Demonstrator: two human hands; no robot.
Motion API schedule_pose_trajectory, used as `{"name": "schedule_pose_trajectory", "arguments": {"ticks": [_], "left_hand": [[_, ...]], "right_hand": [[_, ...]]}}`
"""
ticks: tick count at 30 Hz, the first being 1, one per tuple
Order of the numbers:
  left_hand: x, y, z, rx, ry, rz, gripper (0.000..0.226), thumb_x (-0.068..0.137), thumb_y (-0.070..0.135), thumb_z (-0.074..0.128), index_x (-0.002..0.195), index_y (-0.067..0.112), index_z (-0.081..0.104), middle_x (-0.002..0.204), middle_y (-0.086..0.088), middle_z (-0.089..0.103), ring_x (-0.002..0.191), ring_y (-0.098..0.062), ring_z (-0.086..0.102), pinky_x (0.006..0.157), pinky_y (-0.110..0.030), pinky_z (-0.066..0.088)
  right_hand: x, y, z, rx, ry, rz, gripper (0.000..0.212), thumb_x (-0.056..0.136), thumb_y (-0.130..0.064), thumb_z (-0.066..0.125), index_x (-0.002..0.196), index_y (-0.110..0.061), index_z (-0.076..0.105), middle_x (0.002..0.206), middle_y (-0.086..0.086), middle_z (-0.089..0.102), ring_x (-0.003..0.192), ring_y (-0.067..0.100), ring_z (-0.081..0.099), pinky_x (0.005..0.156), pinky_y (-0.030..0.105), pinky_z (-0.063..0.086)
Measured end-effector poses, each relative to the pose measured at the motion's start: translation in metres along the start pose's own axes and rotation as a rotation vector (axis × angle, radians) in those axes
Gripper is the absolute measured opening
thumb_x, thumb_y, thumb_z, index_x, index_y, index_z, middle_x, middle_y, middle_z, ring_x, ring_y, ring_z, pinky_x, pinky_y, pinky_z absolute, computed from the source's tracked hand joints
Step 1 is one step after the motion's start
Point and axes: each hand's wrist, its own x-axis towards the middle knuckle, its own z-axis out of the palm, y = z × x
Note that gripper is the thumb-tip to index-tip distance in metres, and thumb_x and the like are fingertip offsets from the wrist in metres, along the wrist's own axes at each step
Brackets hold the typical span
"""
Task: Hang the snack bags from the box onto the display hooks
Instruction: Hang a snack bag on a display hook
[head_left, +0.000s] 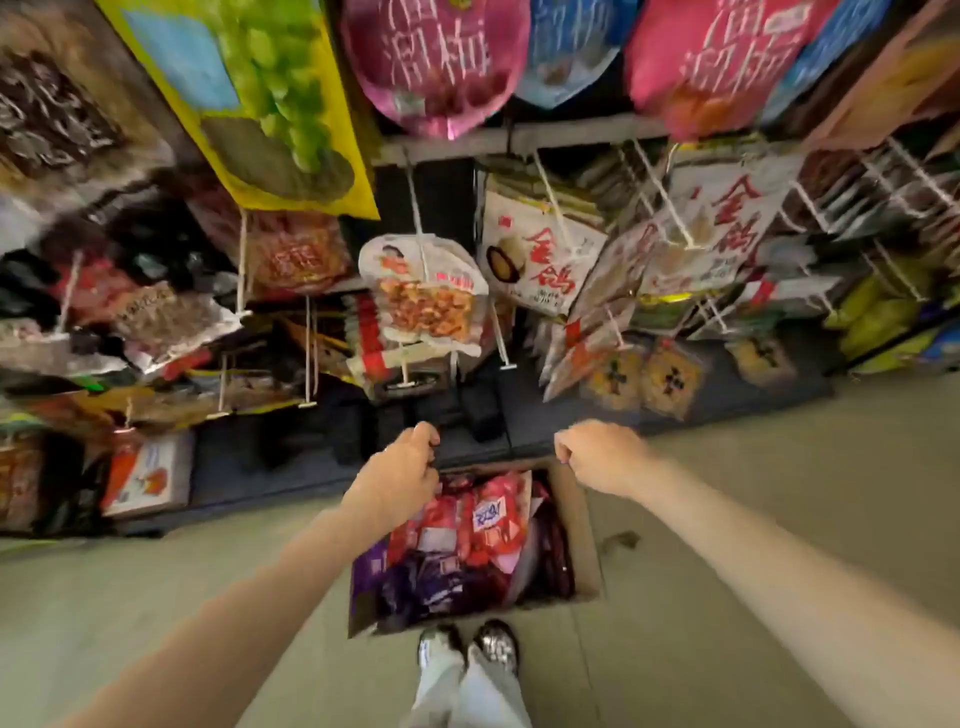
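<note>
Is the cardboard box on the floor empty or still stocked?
Stocked: the cardboard box holds red snack bags and purple snack bags.

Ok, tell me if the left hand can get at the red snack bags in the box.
Probably yes: the left hand hovers right over the open box, and the red snack bags lie on top, uncovered.

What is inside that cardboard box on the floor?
The cardboard box holds snack bags: red ones at the far end, purple ones nearer the feet. The left hand covers one corner, and anything beneath the top bags is hidden.
</note>
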Motion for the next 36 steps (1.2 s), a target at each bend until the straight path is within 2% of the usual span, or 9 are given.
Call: {"name": "schedule_pose_trajectory", "arguments": {"ticks": [3, 9, 13, 16, 19, 23, 28, 32, 36], "left_hand": [[0.039, -0.051, 0.070, -0.012, -0.061, -0.086, 0.034, 0.088, 0.010, 0.046, 0.121, 0.006, 0.043, 0.113, -0.014, 0.057, 0.106, -0.035, 0.056, 0.088, -0.040, 0.043], [0.091, -0.144, 0.200, -0.013, -0.162, -0.278, 0.034, 0.091, 0.008, 0.043, 0.125, 0.004, 0.046, 0.120, -0.019, 0.058, 0.110, -0.038, 0.055, 0.094, -0.043, 0.044], [0.117, -0.173, 0.261, -0.052, -0.200, -0.286, 0.036, 0.087, 0.004, 0.044, 0.123, 0.005, 0.046, 0.119, -0.018, 0.058, 0.109, -0.038, 0.056, 0.092, -0.042, 0.045], [0.134, -0.175, 0.286, -0.074, -0.238, -0.255, 0.038, 0.087, 0.003, 0.045, 0.125, 0.007, 0.043, 0.121, -0.018, 0.056, 0.111, -0.037, 0.055, 0.094, -0.042, 0.044], [0.142, -0.173, 0.301, -0.114, -0.247, -0.226, 0.036, 0.088, 0.003, 0.046, 0.123, 0.006, 0.044, 0.122, -0.014, 0.055, 0.110, -0.031, 0.055, 0.093, -0.040, 0.045], [0.137, -0.163, 0.298, -0.129, -0.235, -0.211, 0.035, 0.089, 0.004, 0.047, 0.123, 0.005, 0.044, 0.122, -0.013, 0.054, 0.111, -0.029, 0.055, 0.094, -0.039, 0.046], [0.124, -0.149, 0.268, -0.119, -0.203, -0.167, 0.040, 0.087, 0.003, 0.047, 0.127, 0.004, 0.040, 0.127, -0.013, 0.051, 0.112, -0.030, 0.055, 0.095, -0.040, 0.045], [0.101, -0.113, 0.218, -0.063, -0.077, -0.042, 0.051, 0.088, 0.005, 0.047, 0.136, 0.012, 0.033, 0.136, -0.007, 0.038, 0.110, -0.031, 0.055, 0.090, -0.041, 0.046], [0.074, -0.048, 0.129, -0.225, -0.043, 0.089, 0.061, 0.086, 0.002, 0.049, 0.142, 0.013, 0.028, 0.141, -0.008, 0.043, 0.112, -0.030, 0.055, 0.088, -0.030, 0.042]], "right_hand": [[0.058, 0.004, 0.097, 0.078, -0.109, 0.064, 0.028, 0.088, -0.003, 0.045, 0.110, -0.004, 0.061, 0.117, 0.017, 0.061, 0.112, 0.030, 0.057, 0.091, 0.034, 0.044], [0.151, -0.009, 0.265, 0.150, -0.293, 0.069, 0.026, 0.087, -0.002, 0.047, 0.108, -0.002, 0.062, 0.114, 0.018, 0.061, 0.108, 0.032, 0.059, 0.084, 0.034, 0.049], [0.194, -0.012, 0.324, 0.052, -0.322, 0.074, 0.028, 0.079, -0.012, 0.068, 0.106, -0.004, 0.066, 0.117, 0.017, 0.060, 0.113, 0.034, 0.054, 0.087, 0.034, 0.048], [0.213, -0.009, 0.353, -0.045, -0.381, 0.161, 0.049, 0.084, -0.024, 0.064, 0.130, -0.012, 0.053, 0.144, 0.020, 0.034, 0.131, 0.038, 0.032, 0.105, 0.041, 0.035], [0.225, -0.007, 0.369, -0.038, -0.487, 0.226, 0.045, 0.092, -0.022, 0.049, 0.134, -0.006, 0.045, 0.150, 0.026, 0.021, 0.135, 0.043, 0.024, 0.111, 0.045, 0.027], [0.227, -0.007, 0.365, 0.118, -0.435, 0.281, 0.049, 0.092, -0.013, 0.050, 0.139, -0.004, 0.038, 0.152, 0.020, 0.022, 0.132, 0.037, 0.036, 0.105, 0.039, 0.037], [0.214, -0.025, 0.326, 0.315, -0.262, 0.295, 0.036, 0.092, -0.011, 0.049, 0.127, -0.002, 0.053, 0.128, 0.015, 0.055, 0.115, 0.031, 0.054, 0.091, 0.034, 0.045], [0.177, -0.047, 0.239, 0.253, -0.064, 0.187, 0.026, 0.090, -0.003, 0.050, 0.114, 0.002, 0.059, 0.121, 0.019, 0.058, 0.115, 0.034, 0.053, 0.094, 0.038, 0.043], [0.113, -0.062, 0.101, 0.256, -0.154, -0.077, 0.024, 0.083, -0.001, 0.052, 0.099, -0.004, 0.069, 0.104, 0.016, 0.068, 0.096, 0.030, 0.064, 0.079, 0.032, 0.054]]}}
